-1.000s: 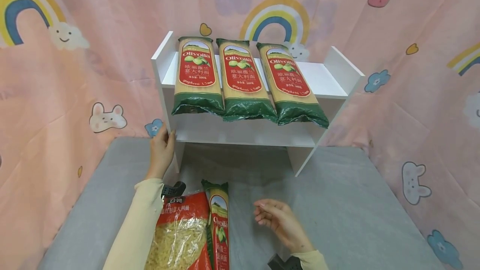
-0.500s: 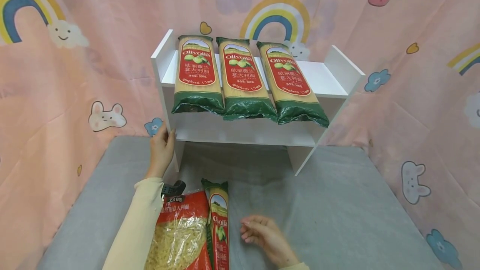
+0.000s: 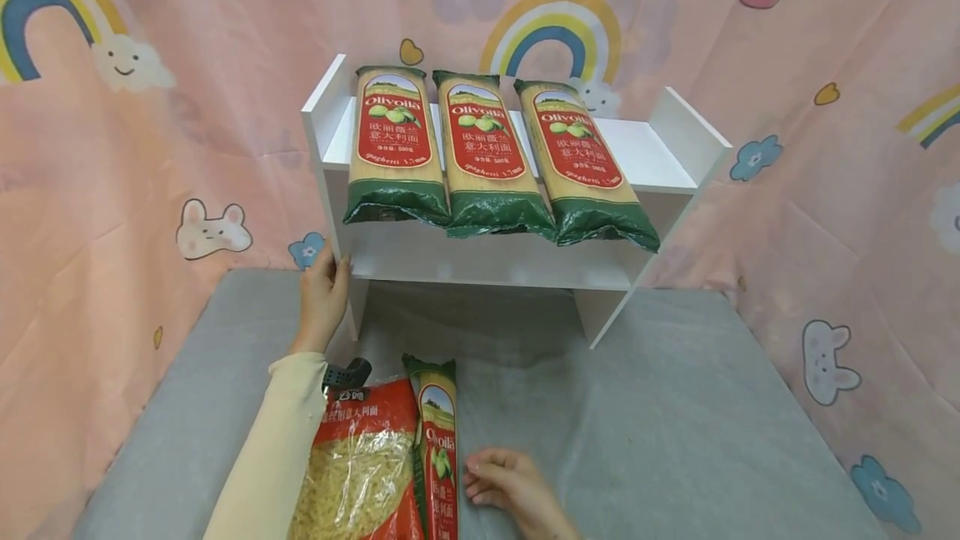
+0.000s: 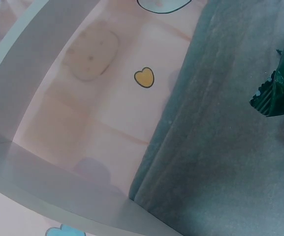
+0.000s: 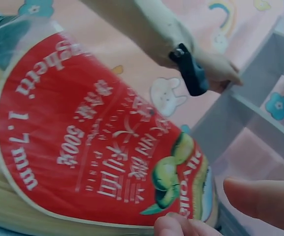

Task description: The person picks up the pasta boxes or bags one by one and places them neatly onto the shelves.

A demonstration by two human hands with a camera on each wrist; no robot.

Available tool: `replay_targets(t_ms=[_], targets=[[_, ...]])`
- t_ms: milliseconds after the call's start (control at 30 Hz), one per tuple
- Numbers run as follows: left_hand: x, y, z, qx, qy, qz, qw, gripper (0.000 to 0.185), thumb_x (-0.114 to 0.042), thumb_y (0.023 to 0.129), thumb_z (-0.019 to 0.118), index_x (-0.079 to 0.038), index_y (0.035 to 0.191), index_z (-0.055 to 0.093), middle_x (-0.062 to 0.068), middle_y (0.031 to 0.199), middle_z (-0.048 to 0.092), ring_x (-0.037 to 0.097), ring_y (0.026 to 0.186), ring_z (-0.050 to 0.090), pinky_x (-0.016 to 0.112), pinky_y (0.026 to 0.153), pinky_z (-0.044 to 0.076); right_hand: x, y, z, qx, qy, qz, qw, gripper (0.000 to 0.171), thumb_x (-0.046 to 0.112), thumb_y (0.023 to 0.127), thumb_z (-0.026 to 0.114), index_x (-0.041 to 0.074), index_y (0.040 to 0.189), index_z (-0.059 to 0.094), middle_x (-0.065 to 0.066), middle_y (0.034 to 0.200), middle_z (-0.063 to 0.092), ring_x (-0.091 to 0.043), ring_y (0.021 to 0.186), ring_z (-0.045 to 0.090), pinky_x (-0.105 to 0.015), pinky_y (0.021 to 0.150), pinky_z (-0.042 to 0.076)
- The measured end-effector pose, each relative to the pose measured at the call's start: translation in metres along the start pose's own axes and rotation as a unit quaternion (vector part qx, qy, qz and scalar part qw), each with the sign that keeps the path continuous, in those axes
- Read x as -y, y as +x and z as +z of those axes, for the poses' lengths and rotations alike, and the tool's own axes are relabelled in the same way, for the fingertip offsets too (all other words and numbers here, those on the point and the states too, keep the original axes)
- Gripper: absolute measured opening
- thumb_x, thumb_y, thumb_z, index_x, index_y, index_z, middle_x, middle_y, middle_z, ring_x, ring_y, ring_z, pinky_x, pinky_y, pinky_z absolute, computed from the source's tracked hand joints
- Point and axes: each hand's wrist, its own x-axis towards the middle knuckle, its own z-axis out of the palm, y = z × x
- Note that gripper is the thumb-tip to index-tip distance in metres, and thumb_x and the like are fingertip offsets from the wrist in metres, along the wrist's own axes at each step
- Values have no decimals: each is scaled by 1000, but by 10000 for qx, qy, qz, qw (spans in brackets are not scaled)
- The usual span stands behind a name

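My left hand [image 3: 322, 300] holds the left side panel of a white shelf [image 3: 491, 263], thumb in front and fingers round the outer side. In the right wrist view that left hand [image 5: 218, 71] also shows at the panel. My right hand [image 3: 510, 486] is just right of a pack of spaghetti [image 3: 441, 461] that lies on the grey cloth. Thumb and fingers are apart and loosely bent, with nothing between them. The right wrist view has the spaghetti pack's red label [image 5: 97, 132] close up, fingertips [image 5: 169, 226] near its lower edge; whether they touch it I cannot tell.
Three more spaghetti packs [image 3: 486, 148] lean side by side on the top shelf, their green ends jutting past its front edge. A red-topped bag of pasta [image 3: 356, 465] lies left of the loose pack. A patterned pink curtain [image 3: 150, 157] hangs behind the grey cloth [image 3: 690, 440].
My right hand has moved left and toward me, closer to the spaghetti pack on the cloth. My left hand stays on the shelf panel.
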Motion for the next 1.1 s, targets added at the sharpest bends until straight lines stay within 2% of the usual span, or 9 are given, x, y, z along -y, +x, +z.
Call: replay_targets(t_ms=[200, 367, 800, 1100], targets=[[1, 0, -1, 63, -108, 5, 9999, 28, 2, 96, 48, 7, 123, 53, 29, 118, 58, 39, 105, 58, 53, 84, 48, -5, 3, 8, -190, -590, 78, 9980, 27, 13, 92, 58, -9, 105, 62, -4, 83, 66, -12, 71, 63, -26, 66, 53], [1, 0, -1, 30, -49, -3, 10000, 28, 2, 96, 48, 7, 123, 53, 29, 116, 59, 36, 99, 60, 53, 79, 49, -9, 7, 10, -380, -896, 67, 9952, 26, 12, 91, 60, -10, 105, 61, -2, 82, 66, -12, 70, 62, -28, 65, 53], [-1, 0, 0, 47, -108, 3, 9999, 28, 3, 96, 48, 8, 123, 53, 29, 117, 58, 38, 104, 58, 52, 83, 48, -8, 8, 13, -584, -1393, -6, 9885, 29, 11, 86, 63, -12, 104, 59, -2, 81, 67, -13, 72, 62, -32, 65, 53], [-1, 0, 1, -82, -47, 9, 10000, 28, 3, 95, 49, 8, 122, 54, 29, 114, 60, 35, 94, 61, 52, 78, 50, -9, 11, 16, -696, -1534, -104, 9856, 30, 8, 84, 66, -16, 101, 60, -8, 84, 68, -17, 74, 65, -36, 69, 55]])
